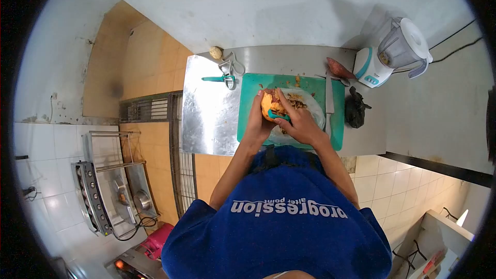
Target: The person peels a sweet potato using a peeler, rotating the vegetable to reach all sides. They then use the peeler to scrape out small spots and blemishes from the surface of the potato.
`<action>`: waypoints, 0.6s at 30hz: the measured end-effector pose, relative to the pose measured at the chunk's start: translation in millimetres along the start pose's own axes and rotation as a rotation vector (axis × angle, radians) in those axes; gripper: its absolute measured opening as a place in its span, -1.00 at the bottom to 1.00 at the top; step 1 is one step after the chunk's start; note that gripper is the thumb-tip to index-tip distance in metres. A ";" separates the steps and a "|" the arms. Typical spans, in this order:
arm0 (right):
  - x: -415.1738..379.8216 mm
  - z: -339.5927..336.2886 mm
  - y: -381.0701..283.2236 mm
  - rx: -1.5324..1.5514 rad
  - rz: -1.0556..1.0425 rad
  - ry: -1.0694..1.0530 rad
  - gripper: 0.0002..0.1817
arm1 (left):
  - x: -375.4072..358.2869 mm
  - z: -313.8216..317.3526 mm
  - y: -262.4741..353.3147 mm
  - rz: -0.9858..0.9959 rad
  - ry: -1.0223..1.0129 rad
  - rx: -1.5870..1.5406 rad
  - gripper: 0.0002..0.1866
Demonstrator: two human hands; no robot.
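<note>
Over the green cutting board (253,119), near its upper middle, an orange-fleshed root, apparently a partly peeled sweet potato (267,104), is held just above a white plate or sheet heaped with peelings (305,104). The left hand (256,124) is closed around the root from below, fingers wrapped up its side; the right hand (299,124) is curled shut on a teal-handled peeler (279,115), whose blade end lies against the flesh close to the left fingers. Judged from this arrangement, the main hazard is a slip: wet flesh could turn in the left grip, or a stroke could run off the curved surface toward the supporting fingertips. Peelings may also spill past the plate onto the board. A long knife (329,93) lies along the board's right edge, near the right forearm, where an elbow movement could knock it. Farther out on the steel counter (206,113) lie a second peeler (219,78), an unpeeled root (338,67), a dark bag (355,107), a small round tuber (215,52), and a blender (392,54).
</note>
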State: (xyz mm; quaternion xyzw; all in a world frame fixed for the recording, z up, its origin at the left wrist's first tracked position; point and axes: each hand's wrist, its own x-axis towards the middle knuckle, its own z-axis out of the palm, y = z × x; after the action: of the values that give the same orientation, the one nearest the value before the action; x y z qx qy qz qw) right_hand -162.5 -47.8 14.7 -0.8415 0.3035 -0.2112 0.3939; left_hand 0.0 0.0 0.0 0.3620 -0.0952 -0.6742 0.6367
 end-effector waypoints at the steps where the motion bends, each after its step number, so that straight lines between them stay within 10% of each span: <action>1: -0.3 -0.1 -0.7 -0.028 -0.008 0.007 -0.07 | -0.9 -0.1 0.1 -0.035 0.013 -0.007 -0.45; 18: 2.1 1.8 18.9 0.218 0.087 0.158 -0.30 | -0.7 8.5 3.1 -0.127 0.095 0.083 -0.42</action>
State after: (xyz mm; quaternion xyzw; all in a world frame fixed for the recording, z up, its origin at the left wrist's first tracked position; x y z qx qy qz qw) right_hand -166.4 -57.8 -1.1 -0.7603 0.3451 -0.2914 0.4668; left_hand -2.8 -2.7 8.2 0.4248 -0.0697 -0.6909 0.5808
